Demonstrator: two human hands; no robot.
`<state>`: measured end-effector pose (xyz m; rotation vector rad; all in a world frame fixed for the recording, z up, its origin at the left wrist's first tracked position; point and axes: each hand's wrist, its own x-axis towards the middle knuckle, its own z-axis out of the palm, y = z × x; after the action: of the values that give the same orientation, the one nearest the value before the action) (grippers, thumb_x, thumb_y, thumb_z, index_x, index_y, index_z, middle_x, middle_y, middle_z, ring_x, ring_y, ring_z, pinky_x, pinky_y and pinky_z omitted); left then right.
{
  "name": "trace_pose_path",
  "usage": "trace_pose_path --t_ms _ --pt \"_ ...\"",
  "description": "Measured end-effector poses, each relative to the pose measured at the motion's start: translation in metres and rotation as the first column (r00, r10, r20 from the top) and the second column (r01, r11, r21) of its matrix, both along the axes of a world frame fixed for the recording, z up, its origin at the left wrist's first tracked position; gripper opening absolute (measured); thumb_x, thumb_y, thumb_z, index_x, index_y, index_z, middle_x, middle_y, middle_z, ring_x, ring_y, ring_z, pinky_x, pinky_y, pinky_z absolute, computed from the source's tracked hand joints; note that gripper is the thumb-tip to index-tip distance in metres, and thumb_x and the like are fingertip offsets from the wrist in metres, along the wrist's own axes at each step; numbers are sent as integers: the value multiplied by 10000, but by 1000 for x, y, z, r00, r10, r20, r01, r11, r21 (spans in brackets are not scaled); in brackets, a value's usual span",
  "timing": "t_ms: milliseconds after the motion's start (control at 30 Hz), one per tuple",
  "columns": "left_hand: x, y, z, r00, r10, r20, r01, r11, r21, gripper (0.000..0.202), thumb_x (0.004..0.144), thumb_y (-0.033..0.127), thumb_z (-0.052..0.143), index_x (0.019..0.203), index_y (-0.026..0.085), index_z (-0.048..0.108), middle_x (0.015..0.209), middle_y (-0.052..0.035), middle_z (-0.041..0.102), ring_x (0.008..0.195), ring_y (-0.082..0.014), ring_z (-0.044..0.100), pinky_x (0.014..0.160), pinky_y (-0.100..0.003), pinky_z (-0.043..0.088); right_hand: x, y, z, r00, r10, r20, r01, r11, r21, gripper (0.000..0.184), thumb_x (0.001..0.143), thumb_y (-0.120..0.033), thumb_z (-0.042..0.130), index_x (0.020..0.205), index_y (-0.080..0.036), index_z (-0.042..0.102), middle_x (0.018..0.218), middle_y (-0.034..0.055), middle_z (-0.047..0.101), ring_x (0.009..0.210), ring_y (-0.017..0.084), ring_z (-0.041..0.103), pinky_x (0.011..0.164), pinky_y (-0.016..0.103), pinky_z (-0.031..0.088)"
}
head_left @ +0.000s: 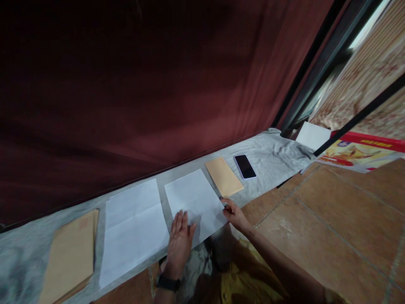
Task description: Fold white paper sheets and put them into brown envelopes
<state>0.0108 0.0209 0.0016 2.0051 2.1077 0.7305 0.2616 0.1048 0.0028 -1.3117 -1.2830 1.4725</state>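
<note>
As the brown envelopes (pixel 71 247) lie stacked at the left of the cloth-covered bench (pixel 272 152), with the larger white paper (pixel 133 232) spread beside them, my left hand (pixel 181 238) rests on the near part of the white sheet (pixel 193 192), grip spread flat. The laying-out looks done to me; the sheet lies open, nothing folded over, so work on it seems left. At its right edge my right hand (pixel 233 213) curls near a small dark tip (pixel 221 197); I cannot tell what that grip pinches. Farther right, the tan envelope (pixel 224 177) lies untouched, then the phone (pixel 245 166).
</note>
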Motion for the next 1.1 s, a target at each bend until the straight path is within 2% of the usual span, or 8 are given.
trace_pose_path --t_ms 133,267,533,633,733,867,967,1100 --pt "2 -30 8 1000 -17 -22 18 999 36 577 971 448 471 1500 220 428 1559 -140 455 1475 -284 374 1174 -530 381 0 -8 -3 999 7 -42 -8 1000 -29 431 746 -318 584 1166 -232 634 700 -36 522 585 145 508 504 247 450" --pt "10 -50 19 987 -112 -120 111 994 -8 665 893 456 605 1503 259 429 1588 -113 421 1485 -311 353 1205 -565 316 3 -11 -6 999 19 -38 -21 999 -51 351 727 -320 603 1056 -241 698 691 -27 492 610 150 503 488 245 469" --pt "-2 -60 27 1000 -14 10 15 997 -78 665 834 131 483 1476 305 486 1564 -24 467 1365 -263 525 1151 -470 451 9 -16 1 997 33 -71 -45 984 -171 237 683 -347 661 885 -242 727 716 -5 593 624 159 543 492 245 472" --pt "-11 -61 26 996 -34 81 38 998 -50 575 858 136 455 1393 303 581 1499 -16 546 1310 -240 580 1136 -449 477 13 -17 13 995 26 -98 -43 984 -171 234 712 -371 667 897 -244 735 813 18 657 724 188 595 554 263 507" --pt "-17 -60 25 995 -24 97 23 1000 8 408 912 239 488 1269 303 675 1362 -16 663 1231 -237 639 1108 -460 504 17 -20 25 984 37 -174 -63 988 -144 328 790 -395 596 1051 -244 726 1019 51 692 903 227 636 695 312 554" --pt "-19 -57 31 991 -83 110 77 995 58 365 939 298 479 1231 294 698 1266 -31 718 1172 -235 671 1044 -455 552 22 -22 27 976 78 -204 -83 996 -19 432 803 -297 523 1207 -236 661 1025 66 685 925 234 644 829 363 546" --pt "-20 -59 38 982 -112 149 103 993 65 348 941 328 475 1182 302 725 1212 -37 741 1147 -236 681 1025 -458 558 25 -18 19 999 38 8 -39 976 216 458 757 -202 545 1198 -236 667 1031 67 667 976 234 619 926 381 517" --pt "-22 -65 41 948 14 319 -21 1000 21 347 933 458 515 1101 275 757 1142 -57 766 1069 -226 715 978 -399 580 32 -9 11 973 89 214 -174 891 419 601 738 -80 479 1291 -253 639 1244 72 638 1154 233 589 1062 430 461"
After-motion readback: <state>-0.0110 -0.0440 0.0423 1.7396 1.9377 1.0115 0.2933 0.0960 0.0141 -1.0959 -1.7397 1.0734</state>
